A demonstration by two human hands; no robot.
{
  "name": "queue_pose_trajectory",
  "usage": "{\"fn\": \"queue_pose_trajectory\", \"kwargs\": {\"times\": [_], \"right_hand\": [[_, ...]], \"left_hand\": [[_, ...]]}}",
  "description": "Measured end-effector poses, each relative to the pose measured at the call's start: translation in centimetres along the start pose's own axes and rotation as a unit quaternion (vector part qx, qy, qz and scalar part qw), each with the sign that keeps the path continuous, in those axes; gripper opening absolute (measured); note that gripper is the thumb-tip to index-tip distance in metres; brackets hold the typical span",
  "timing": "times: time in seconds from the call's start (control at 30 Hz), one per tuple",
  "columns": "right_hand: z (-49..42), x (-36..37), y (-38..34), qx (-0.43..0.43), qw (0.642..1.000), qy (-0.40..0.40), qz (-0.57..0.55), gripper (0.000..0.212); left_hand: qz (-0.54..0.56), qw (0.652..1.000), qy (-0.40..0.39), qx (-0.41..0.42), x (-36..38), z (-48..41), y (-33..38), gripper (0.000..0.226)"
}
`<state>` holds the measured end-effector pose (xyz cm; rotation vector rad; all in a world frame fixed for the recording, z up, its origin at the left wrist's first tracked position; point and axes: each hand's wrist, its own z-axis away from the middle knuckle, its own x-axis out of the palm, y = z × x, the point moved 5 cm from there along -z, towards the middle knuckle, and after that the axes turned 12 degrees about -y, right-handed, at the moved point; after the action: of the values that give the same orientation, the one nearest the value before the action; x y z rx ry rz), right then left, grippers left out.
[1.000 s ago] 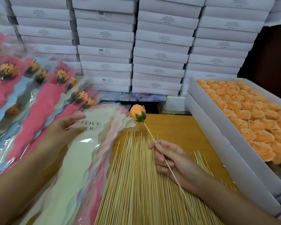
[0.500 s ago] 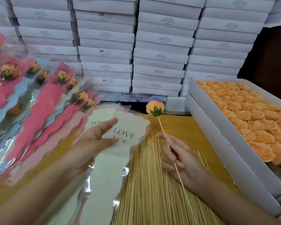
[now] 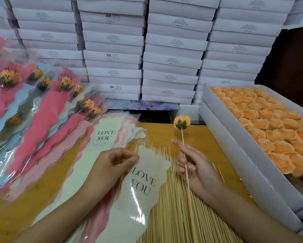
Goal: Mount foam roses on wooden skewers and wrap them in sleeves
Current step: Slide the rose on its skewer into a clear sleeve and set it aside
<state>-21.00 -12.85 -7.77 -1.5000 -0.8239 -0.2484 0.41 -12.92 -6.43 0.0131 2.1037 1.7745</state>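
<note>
My right hand (image 3: 194, 165) holds a wooden skewer (image 3: 185, 160) upright, with an orange foam rose (image 3: 180, 122) and its green base mounted on the tip. My left hand (image 3: 112, 165) pinches the top edge of a cream sleeve (image 3: 143, 183) printed "LOVE YOU", lying over the heap of bare skewers (image 3: 178, 211). The sleeve is just left of the rose skewer and apart from it. A stack of unused sleeves (image 3: 105, 137) lies to the left on the wooden table (image 3: 213, 146).
Finished wrapped roses (image 3: 42, 102) in pink and blue sleeves fan out at the left. A white box of orange foam roses (image 3: 270, 123) fills the right side. Stacked white boxes (image 3: 171, 50) form a wall behind.
My left hand has pulled one cream sleeve off the stack and brought it right, over the skewers. My right hand has tilted the rose skewer more upright and shifted it right.
</note>
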Motion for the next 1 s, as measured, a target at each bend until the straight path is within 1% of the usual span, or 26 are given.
{"fn": "queue_pose_trajectory", "kwargs": {"times": [0.1,0.17,0.23,0.3,0.37,0.47,0.5,0.57,0.63,0.7,0.83,0.9,1.0], "right_hand": [[0.1,0.2,0.0,0.006,1.000,-0.001,0.020,0.034],[0.2,0.3,0.0,0.012,1.000,0.000,0.028,0.034],[0.2,0.5,0.0,0.014,0.999,0.002,0.032,0.034],[0.1,0.5,0.0,0.013,0.999,0.001,0.034,0.034],[0.1,0.5,0.1,0.014,0.999,-0.003,0.033,0.031],[0.1,0.5,0.1,0.018,0.999,-0.017,0.028,0.028],[0.2,0.6,0.1,0.017,0.999,-0.020,0.030,0.027],[0.2,0.7,-0.1,0.010,0.999,-0.019,0.050,0.029],[0.1,1.2,-0.7,-0.009,0.996,-0.009,0.093,0.030],[0.1,1.8,-1.8,-0.034,0.988,0.017,0.153,0.027],[0.3,3.7,-5.1,-0.108,0.959,0.048,0.256,0.030],[0.1,4.6,-7.0,-0.142,0.945,0.058,0.288,0.028],[-0.5,5.6,-9.7,-0.185,0.923,0.080,0.328,0.027]], "left_hand": [[0.010,1.000,-0.016,0.013,0.1,-0.3,-0.3,0.008],[-0.010,0.998,-0.061,0.012,0.3,-0.5,-0.4,0.012],[-0.013,0.991,-0.133,0.001,0.8,-0.5,-0.4,0.026],[0.006,0.984,-0.179,-0.007,0.9,-0.4,-0.3,0.043],[0.022,0.981,-0.193,-0.018,0.8,-0.4,-0.2,0.057],[0.102,0.973,-0.201,-0.053,0.9,-0.2,-0.3,0.069],[0.114,0.973,-0.194,-0.056,1.0,-0.1,-0.2,0.069],[0.085,0.982,-0.166,-0.037,0.9,-0.1,0.0,0.064],[0.067,0.988,-0.136,-0.008,0.8,-0.2,0.4,0.051],[0.062,0.992,-0.106,0.006,0.5,-0.3,0.5,0.034],[0.061,0.996,-0.050,0.030,-0.1,-0.5,0.2,0.014],[0.050,0.997,-0.034,0.041,-0.3,-0.5,0.1,0.009],[0.032,0.998,-0.029,0.055,-0.3,-0.6,0.0,0.013]]}}
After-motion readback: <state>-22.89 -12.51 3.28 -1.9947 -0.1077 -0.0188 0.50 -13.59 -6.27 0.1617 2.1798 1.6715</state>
